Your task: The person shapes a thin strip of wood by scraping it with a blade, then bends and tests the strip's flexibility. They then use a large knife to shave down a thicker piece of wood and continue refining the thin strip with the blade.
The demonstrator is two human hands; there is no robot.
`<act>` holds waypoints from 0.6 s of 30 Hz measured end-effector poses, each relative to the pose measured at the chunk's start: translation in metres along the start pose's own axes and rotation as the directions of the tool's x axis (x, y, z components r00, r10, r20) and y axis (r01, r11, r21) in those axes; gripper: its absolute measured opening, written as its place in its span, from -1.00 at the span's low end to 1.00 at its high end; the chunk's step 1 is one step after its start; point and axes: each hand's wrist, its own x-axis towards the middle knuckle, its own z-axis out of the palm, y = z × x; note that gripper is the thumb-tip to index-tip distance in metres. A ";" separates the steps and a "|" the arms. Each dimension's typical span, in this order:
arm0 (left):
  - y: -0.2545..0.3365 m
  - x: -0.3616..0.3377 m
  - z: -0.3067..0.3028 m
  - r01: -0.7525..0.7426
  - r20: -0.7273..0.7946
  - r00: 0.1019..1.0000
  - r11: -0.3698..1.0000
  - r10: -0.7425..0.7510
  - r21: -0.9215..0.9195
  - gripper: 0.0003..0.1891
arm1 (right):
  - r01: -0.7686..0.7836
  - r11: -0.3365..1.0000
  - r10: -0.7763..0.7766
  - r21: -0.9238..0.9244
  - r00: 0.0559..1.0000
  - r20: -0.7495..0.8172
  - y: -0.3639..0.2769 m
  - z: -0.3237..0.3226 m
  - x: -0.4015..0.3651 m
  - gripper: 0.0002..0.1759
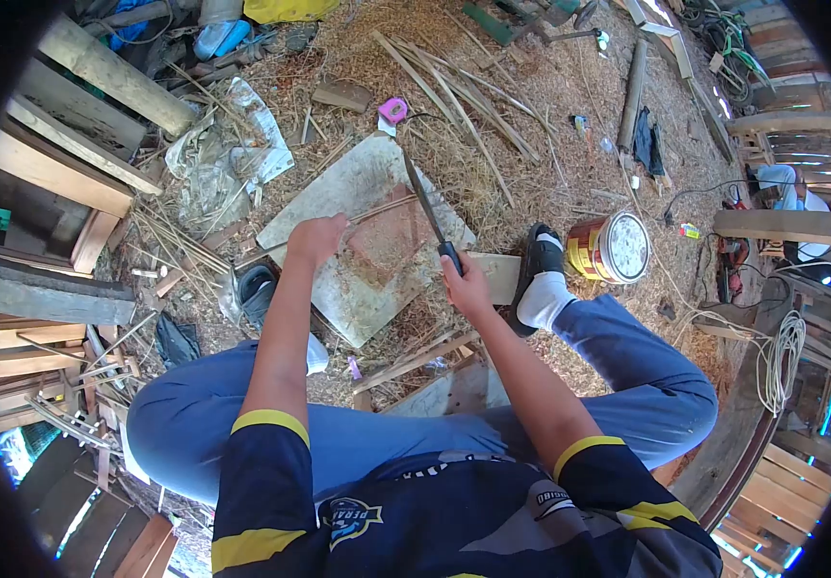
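Observation:
My right hand (464, 284) grips the black handle of a long knife (423, 200), its blade pointing up and away over a pale flat board (358, 183) on the ground. My left hand (317, 236) is closed on a thin bamboo stick (382, 208) that lies across the board toward the blade. I sit low, my blue-trousered knees on both sides, with a white sock and black sandal (539, 260) to the right of the knife hand.
A red and yellow tin (610, 248) stands right of the sandal. Bamboo strips (459, 91) and wood shavings cover the ground. Timber planks (69, 144) are stacked at left, a pink tape measure (392, 109) lies beyond the board, coiled rope (781, 356) at right.

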 end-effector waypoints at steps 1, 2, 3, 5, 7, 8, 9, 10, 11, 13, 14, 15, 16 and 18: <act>-0.002 0.001 0.005 0.000 -0.005 1.000 1.000 0.000 -0.001 -0.77 | 0.041 0.999 -0.042 -0.036 0.998 -0.035 0.003 0.004 0.004 -0.51; -0.003 0.001 0.011 -0.002 -0.008 1.000 1.000 0.002 -0.003 -0.77 | 0.005 1.000 -0.005 -0.029 1.000 -0.022 0.006 0.006 0.010 -0.51; -0.004 0.001 0.013 0.001 -0.016 1.000 1.000 -0.001 -0.008 -0.78 | -0.031 0.999 0.031 -0.023 0.999 -0.009 -0.007 0.010 0.017 -0.51; -0.004 0.001 0.015 0.005 -0.031 0.999 1.000 -0.006 -0.017 -0.78 | -0.056 0.998 0.057 -0.035 0.998 0.010 -0.017 0.015 0.029 -0.51; -0.002 -0.002 0.011 0.020 -0.038 0.999 0.999 -0.021 -0.032 -0.78 | -0.036 0.997 0.037 -0.070 0.999 0.020 -0.017 0.017 0.037 -0.51; -0.001 -0.001 0.009 0.025 -0.043 0.999 0.999 -0.027 -0.040 -0.78 | -0.030 0.998 0.031 -0.052 0.999 0.013 -0.015 0.016 0.035 -0.51; 0.003 -0.001 0.003 0.030 -0.037 0.999 0.999 -0.031 -0.038 -0.78 | -0.024 0.999 0.025 -0.035 1.000 0.006 -0.008 0.014 0.029 -0.51; 0.005 -0.002 -0.002 0.036 -0.030 0.999 0.999 -0.037 -0.036 -0.78 | -0.020 1.000 0.020 -0.020 1.000 -0.001 -0.003 0.011 0.021 -0.51; 0.008 -0.004 -0.006 0.043 -0.020 0.999 0.998 -0.043 -0.036 -0.77 | -0.042 0.999 0.041 0.020 0.999 0.011 0.003 0.006 0.010 -0.51; 0.005 -0.002 -0.002 0.023 -0.027 0.999 0.999 -0.023 -0.033 -0.77 | -0.089 0.991 0.085 0.100 0.996 0.038 0.012 -0.004 -0.011 -0.51; 0.004 -0.002 0.000 0.012 -0.032 0.999 0.999 -0.013 -0.032 -0.77 | -0.027 0.999 0.027 0.038 1.000 -0.002 0.013 -0.004 -0.012 -0.52; 0.003 -0.001 0.002 0.012 -0.031 0.999 1.000 -0.012 -0.028 -0.78 | 0.034 0.999 -0.035 -0.025 0.999 -0.038 0.013 -0.002 -0.011 -0.53; 0.002 -0.001 0.004 0.012 -0.031 0.999 1.000 -0.013 -0.024 -0.78 | 0.093 0.991 -0.099 -0.091 0.993 -0.069 0.012 0.000 -0.009 -0.54; 0.001 -0.002 0.008 0.018 -0.032 0.999 1.000 -0.018 -0.018 -0.79 | 0.028 0.991 -0.033 -0.134 0.999 -0.035 0.007 0.006 0.012 -0.56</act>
